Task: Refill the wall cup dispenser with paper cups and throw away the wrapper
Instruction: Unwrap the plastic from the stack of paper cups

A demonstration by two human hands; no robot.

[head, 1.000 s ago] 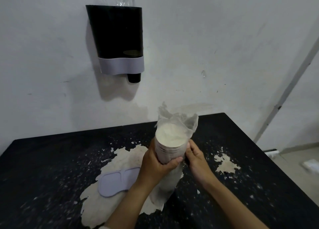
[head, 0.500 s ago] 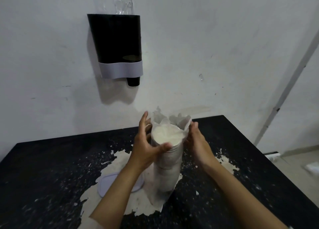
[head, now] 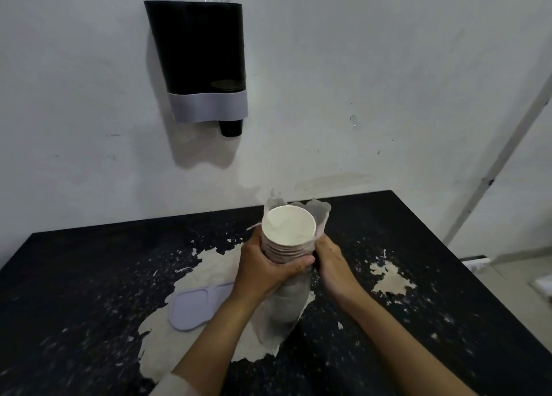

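Two hands meet around a stack of paper cups (head: 288, 231) above the black table (head: 89, 276), and places here are given relative to that stack. Far to its upper left, the wall cup dispenser (head: 200, 61) hangs on the white wall; its top edge is cut off by the frame, and something clear and crinkled pokes out above it, too blurred to name. A dark nozzle-like end shows under its grey band. Lower left of the stack, a pale lilac lid (head: 198, 306) lies on a patch where the table's coating has peeled; the left forearm hides its right end. The left hand (head: 263, 271) grips the stack from the near side, fingers curled around the ribbed rims, thumb across the front. The wrapper (head: 291, 306) is pushed down past the topmost cups; its torn mouth stands up behind them, and its lower part hides the remaining cups. Just right of the stack, the right hand (head: 331, 262) pinches the wrapper's side, though its fingertips are hidden behind the plastic. Further right lies another peeled patch (head: 391, 280).
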